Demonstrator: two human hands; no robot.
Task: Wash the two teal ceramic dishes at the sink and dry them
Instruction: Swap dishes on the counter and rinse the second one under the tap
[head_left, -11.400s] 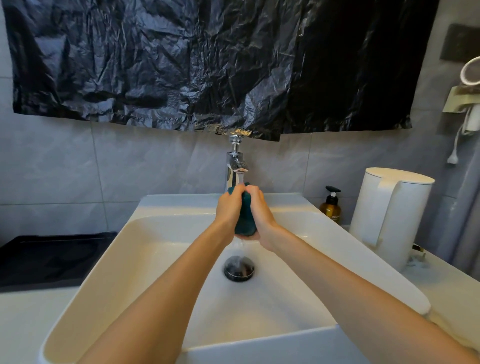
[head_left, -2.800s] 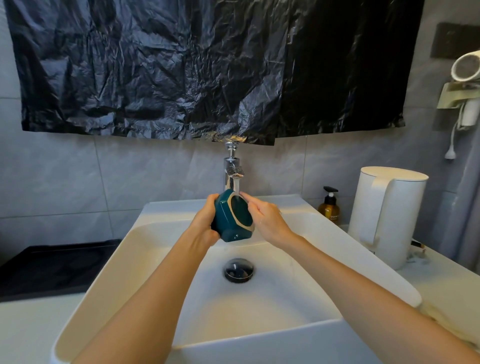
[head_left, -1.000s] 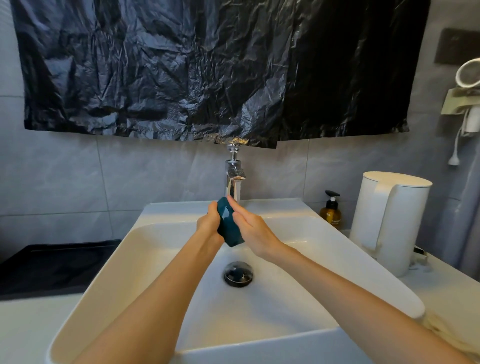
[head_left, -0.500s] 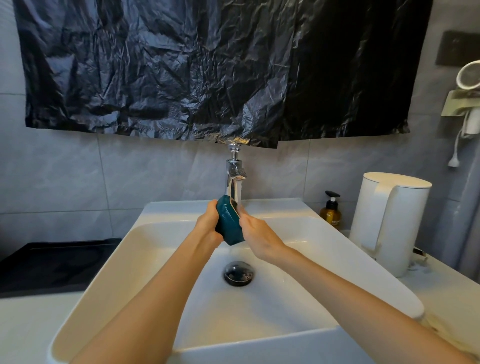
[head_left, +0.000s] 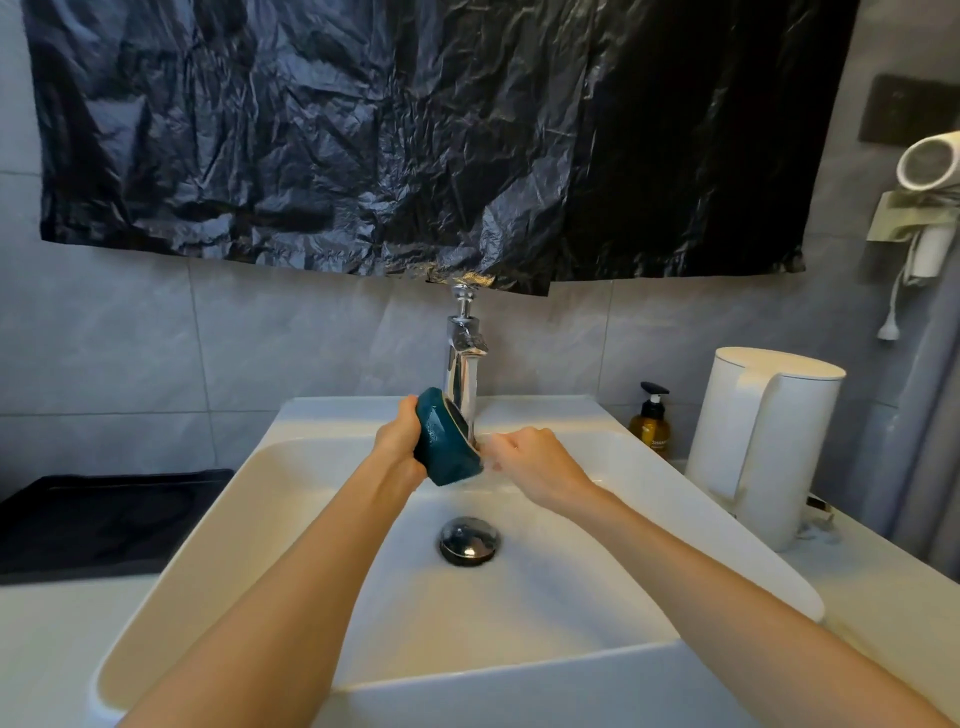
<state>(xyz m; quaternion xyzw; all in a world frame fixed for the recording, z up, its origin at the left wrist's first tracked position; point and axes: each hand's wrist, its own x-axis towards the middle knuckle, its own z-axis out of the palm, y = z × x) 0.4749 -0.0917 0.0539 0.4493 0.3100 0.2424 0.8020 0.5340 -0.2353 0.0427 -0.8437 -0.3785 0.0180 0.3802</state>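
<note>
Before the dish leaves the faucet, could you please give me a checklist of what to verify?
1. Grip: the left hand holds the teal dish round its wall: ok.
2. Dish tilted with its opening toward the faucet: ok.
3. Right hand fingers touching the dish rim: cannot tell, blurred by splash.
4. Drain clear, no water pooling in the sink: ok.
5. Second dish and a drying cloth in sight: not ok, neither is visible.

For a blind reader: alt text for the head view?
A person's left hand holds a teal dish tilted under the chrome tap above a white sink, the right hand loosely curled beside it. A white kettle stands at right.
</note>
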